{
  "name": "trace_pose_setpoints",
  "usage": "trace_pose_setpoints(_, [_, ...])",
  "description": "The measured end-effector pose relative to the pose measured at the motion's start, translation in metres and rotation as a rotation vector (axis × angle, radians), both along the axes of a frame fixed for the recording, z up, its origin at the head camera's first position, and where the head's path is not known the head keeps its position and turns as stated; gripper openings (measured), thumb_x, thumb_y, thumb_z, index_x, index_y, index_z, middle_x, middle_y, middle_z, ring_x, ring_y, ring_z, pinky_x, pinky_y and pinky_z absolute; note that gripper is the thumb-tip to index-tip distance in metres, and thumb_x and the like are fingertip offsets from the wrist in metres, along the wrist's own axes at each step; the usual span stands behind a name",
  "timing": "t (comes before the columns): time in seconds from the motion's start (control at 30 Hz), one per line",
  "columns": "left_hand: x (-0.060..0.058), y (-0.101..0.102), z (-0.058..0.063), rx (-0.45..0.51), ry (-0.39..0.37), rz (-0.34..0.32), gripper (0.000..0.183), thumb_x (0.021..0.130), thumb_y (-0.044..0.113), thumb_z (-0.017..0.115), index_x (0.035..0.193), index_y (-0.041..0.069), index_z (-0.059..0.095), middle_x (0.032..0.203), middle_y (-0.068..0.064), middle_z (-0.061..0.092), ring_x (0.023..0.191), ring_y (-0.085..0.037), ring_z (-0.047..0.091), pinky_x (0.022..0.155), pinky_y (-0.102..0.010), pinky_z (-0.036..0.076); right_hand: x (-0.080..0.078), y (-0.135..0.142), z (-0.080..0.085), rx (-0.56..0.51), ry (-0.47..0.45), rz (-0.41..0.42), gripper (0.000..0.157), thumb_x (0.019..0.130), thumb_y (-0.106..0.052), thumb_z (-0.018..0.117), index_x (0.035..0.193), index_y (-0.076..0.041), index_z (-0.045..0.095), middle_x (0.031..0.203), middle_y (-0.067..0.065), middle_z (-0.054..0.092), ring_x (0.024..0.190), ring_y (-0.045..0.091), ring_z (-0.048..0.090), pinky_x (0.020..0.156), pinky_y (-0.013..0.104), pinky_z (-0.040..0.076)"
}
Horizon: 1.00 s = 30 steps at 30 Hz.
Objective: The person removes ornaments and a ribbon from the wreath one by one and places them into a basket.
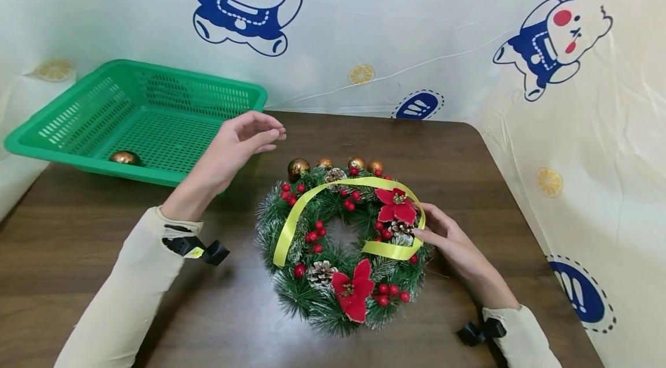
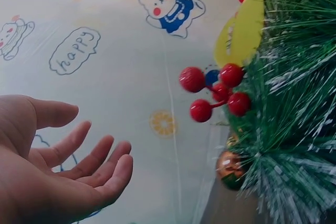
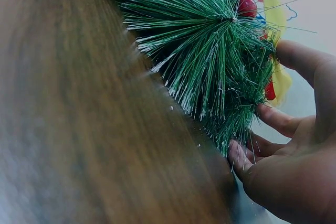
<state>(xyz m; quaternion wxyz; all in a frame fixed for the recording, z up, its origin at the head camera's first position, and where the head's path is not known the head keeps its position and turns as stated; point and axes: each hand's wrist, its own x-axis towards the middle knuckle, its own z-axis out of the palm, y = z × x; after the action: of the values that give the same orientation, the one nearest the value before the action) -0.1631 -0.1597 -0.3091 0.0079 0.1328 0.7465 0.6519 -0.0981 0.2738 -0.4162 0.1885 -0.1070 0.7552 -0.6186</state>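
Note:
A green Christmas wreath [image 1: 293,294] lies on the table with red poinsettias [image 1: 354,292], pine cones [image 1: 321,273], red berries and several gold balls [image 1: 299,168] along its far edge. A loose yellow ribbon [image 1: 293,220] arcs over its top and curls back on the right. My right hand [image 1: 463,249] holds the wreath's right edge, its thumb on the ribbon there; in the right wrist view the fingers [image 3: 281,121] bend against the pine needles. My left hand [image 1: 236,145] hovers beyond the wreath's upper left, fingers loosely bent, holding nothing.
At the back left stands a green plastic basket [image 1: 229,82] with one bronze ball [image 1: 125,158] inside. The brown wooden table [image 1: 229,310] meets a white printed sheet [image 1: 416,21] behind and on the right.

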Motion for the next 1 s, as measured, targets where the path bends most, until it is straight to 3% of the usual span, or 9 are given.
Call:
trace_pose_setpoints(0.17, [-0.003,0.009,-0.007,-0.055,-0.020,-0.010,0.031,0.102,0.023,0.059,0.122,0.001,0.060,0.124,-0.015,0.061,0.113,-0.018,0.061,0.101,-0.033,0.050,-0.002,0.000,0.001,-0.014,0.012,0.006,0.050,0.100,-0.017,0.061,0.146,-0.013,0.042,0.146,0.010,0.043,0.135,0.026,0.039,0.102,0.022,0.042])
trace_pose_setpoints(0.5, [-0.009,0.022,-0.023,-0.059,-0.114,0.018,0.033,0.102,0.024,0.059,0.124,0.000,0.058,0.132,-0.012,0.056,0.122,-0.023,0.056,0.106,-0.045,0.045,-0.002,0.001,0.002,-0.028,0.037,0.009,0.049,0.100,-0.014,0.061,0.145,-0.012,0.044,0.146,0.011,0.044,0.135,0.023,0.040,0.103,0.021,0.041])
trace_pose_setpoints(1.0, [-0.019,0.024,-0.055,-0.072,-0.196,0.040,0.038,0.106,0.029,0.051,0.129,-0.001,0.055,0.136,-0.017,0.053,0.134,-0.029,0.046,0.111,-0.048,0.039,0.000,0.002,-0.002,-0.019,0.034,0.012,0.048,0.100,-0.015,0.060,0.145,-0.012,0.044,0.146,0.011,0.044,0.135,0.023,0.040,0.101,0.022,0.043])
